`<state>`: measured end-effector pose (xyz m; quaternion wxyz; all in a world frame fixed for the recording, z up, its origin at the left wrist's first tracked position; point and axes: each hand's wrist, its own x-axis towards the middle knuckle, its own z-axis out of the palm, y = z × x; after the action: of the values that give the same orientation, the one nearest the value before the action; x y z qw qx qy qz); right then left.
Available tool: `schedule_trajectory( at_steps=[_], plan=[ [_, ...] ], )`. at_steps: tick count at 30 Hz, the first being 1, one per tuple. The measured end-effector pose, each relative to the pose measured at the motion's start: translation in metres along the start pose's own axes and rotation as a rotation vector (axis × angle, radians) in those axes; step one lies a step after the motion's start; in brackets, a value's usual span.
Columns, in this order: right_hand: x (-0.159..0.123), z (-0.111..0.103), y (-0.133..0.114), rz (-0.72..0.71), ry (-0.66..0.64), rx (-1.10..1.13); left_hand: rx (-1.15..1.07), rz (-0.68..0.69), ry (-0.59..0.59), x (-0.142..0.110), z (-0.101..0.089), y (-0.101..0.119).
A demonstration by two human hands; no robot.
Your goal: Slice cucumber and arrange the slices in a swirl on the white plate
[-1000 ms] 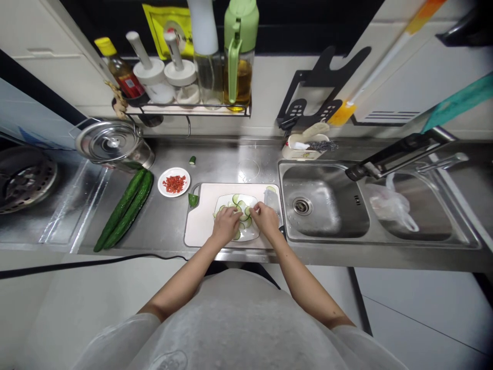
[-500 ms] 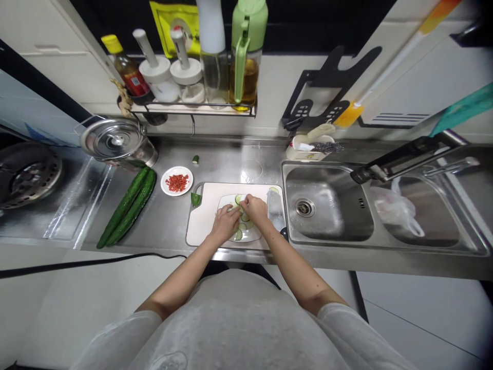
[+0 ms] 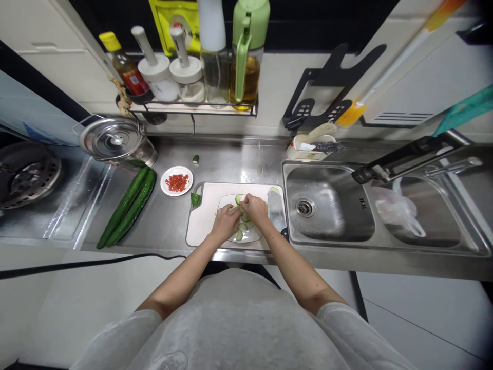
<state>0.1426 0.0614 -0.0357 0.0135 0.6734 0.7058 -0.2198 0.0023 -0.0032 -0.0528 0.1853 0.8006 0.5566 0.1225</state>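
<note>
Right hand [image 3: 254, 209] shifted nearer left hand [image 3: 226, 222], frame centre; upper cucumber slices [image 3: 238, 199] on plate [image 3: 253, 236] brought within reach; whether either hand is clamped cannot be told.

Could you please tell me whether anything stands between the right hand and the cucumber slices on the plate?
Nothing visible does: the right hand is at the cucumber slices, with the left hand beside it.

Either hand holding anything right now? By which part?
Cannot be told. The right hand is bunched over the plate by cucumber slices; the left hand is over the plate's left side. Any grip is too small to make out.
</note>
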Motion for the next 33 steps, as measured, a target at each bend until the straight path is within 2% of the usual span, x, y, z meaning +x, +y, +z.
schedule_trajectory(
  at_steps=[10, 14, 19, 27, 33],
  plan=[
    [0.001, 0.001, 0.002, 0.0, -0.005, 0.01, -0.021, 0.006, -0.007, 0.001, -0.002, 0.0],
    [0.0, -0.004, 0.007, 0.008, 0.045, 0.056, -0.075, -0.015, 0.048, 0.001, -0.005, -0.002],
    [0.0, -0.018, 0.021, 0.06, 0.181, 0.217, -0.112, -0.11, 0.174, -0.002, -0.014, -0.01],
    [-0.011, -0.041, 0.048, 0.074, 0.473, 0.57, -0.154, -0.22, 0.458, -0.012, -0.039, -0.052],
    [-0.041, -0.047, 0.077, 0.097, 0.578, 0.644, -0.07, -0.323, 0.599, -0.034, -0.065, -0.092]
  ],
)
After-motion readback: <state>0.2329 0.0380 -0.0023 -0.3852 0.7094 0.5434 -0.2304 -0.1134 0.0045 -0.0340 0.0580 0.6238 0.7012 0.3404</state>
